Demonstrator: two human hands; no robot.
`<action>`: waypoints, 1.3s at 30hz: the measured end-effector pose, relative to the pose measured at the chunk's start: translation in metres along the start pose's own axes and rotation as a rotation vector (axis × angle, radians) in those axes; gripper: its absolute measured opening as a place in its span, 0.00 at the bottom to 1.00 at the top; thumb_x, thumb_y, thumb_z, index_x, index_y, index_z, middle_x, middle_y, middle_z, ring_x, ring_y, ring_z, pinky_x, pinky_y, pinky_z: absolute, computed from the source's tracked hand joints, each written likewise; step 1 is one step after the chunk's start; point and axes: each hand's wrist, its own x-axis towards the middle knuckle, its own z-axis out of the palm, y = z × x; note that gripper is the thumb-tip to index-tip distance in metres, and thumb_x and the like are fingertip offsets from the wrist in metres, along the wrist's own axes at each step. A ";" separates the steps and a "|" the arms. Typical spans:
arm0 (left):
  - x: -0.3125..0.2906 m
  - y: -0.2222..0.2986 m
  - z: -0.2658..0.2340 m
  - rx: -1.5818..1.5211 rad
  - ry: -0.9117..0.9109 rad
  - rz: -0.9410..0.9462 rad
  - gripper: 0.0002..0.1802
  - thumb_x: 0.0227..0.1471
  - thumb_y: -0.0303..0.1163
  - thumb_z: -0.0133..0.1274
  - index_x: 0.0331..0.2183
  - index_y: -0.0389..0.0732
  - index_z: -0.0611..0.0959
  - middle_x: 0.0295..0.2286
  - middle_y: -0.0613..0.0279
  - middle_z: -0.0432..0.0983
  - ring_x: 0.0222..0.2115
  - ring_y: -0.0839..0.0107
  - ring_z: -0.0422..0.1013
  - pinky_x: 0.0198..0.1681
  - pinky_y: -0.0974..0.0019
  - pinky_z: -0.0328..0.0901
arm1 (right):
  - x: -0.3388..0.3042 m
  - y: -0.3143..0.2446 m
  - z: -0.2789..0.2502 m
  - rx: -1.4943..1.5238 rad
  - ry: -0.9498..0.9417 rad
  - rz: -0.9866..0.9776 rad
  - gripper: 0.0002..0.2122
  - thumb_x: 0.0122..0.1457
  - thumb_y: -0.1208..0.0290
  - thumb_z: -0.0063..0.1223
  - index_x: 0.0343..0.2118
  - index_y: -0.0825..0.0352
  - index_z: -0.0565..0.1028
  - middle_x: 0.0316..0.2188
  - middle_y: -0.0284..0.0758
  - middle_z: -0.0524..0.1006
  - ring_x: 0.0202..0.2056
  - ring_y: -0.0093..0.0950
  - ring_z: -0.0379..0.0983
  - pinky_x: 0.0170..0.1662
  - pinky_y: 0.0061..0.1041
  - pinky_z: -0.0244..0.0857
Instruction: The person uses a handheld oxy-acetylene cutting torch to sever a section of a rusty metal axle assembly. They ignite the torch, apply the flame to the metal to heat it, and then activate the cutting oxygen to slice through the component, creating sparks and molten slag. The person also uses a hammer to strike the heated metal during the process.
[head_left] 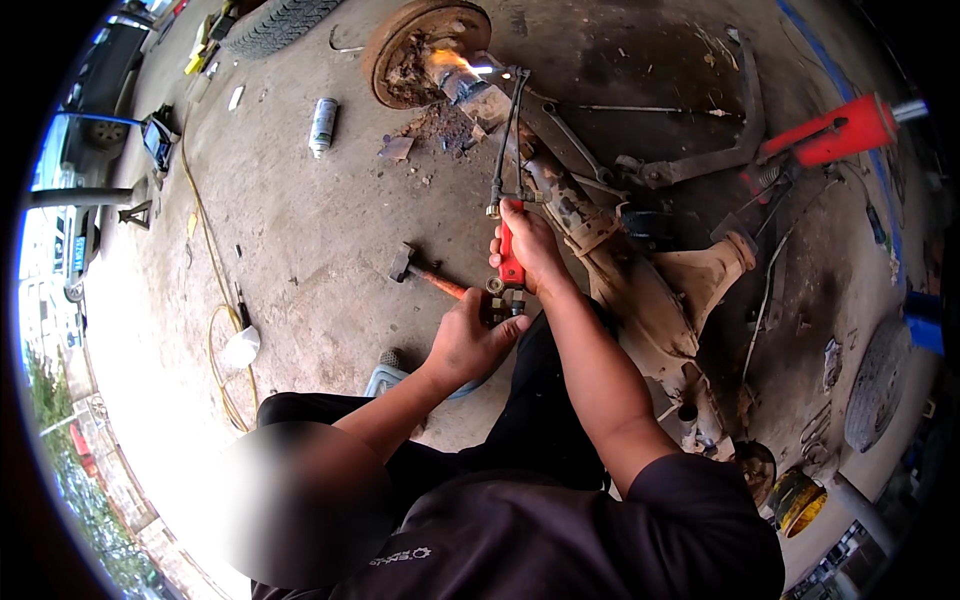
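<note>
The axle (640,297) slants from the drum (386,58), ahead, back toward the right. The torch (510,264) points ahead, tip near the glowing drum end; the right hand (533,247), nearer that end, grips it, the left hand (468,342) pinching its valves (496,286).

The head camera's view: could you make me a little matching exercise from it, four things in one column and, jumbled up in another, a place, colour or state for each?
Things:
1. Torch
2. Hammer
3. Spray can
4. Drum

Descriptions:
A. Dark head and orange handle
B. Round and rusty brown, at the picture's top edge
C. Red handle, gripped by the right hand
D. Farthest left of the four in the picture

Right pairs: 1-C, 2-A, 3-D, 4-B
</note>
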 end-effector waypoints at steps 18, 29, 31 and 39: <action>0.042 0.020 -0.060 0.341 0.257 0.559 0.16 0.49 0.35 0.65 0.37 0.36 0.82 0.35 0.53 0.77 0.33 0.53 0.76 0.35 0.57 0.71 | -0.030 -0.007 0.011 -0.239 0.078 -0.063 0.16 0.67 0.53 0.51 0.39 0.65 0.73 0.27 0.30 0.73 0.25 0.22 0.73 0.27 0.25 0.69; 0.015 0.002 -0.045 0.110 0.044 0.860 0.19 0.47 0.35 0.68 0.39 0.35 0.81 0.33 0.52 0.77 0.30 0.53 0.76 0.31 0.57 0.72 | -0.082 -0.026 -0.009 0.225 0.191 -0.060 0.14 0.65 0.52 0.54 0.36 0.58 0.70 0.23 0.29 0.72 0.21 0.23 0.70 0.21 0.22 0.62; 0.000 -0.001 -0.041 0.099 -0.044 0.875 0.22 0.49 0.40 0.65 0.40 0.35 0.80 0.32 0.52 0.76 0.29 0.52 0.76 0.33 0.57 0.72 | -0.094 -0.028 -0.018 0.156 0.283 -0.126 0.14 0.65 0.53 0.55 0.35 0.59 0.70 0.23 0.29 0.72 0.21 0.23 0.69 0.19 0.21 0.60; 0.000 0.001 -0.033 0.058 -0.208 0.791 0.29 0.51 0.46 0.64 0.46 0.34 0.77 0.33 0.50 0.77 0.31 0.49 0.76 0.34 0.55 0.72 | -0.122 -0.033 -0.013 0.089 0.429 -0.212 0.14 0.64 0.53 0.56 0.36 0.59 0.70 0.25 0.29 0.71 0.23 0.22 0.68 0.24 0.20 0.64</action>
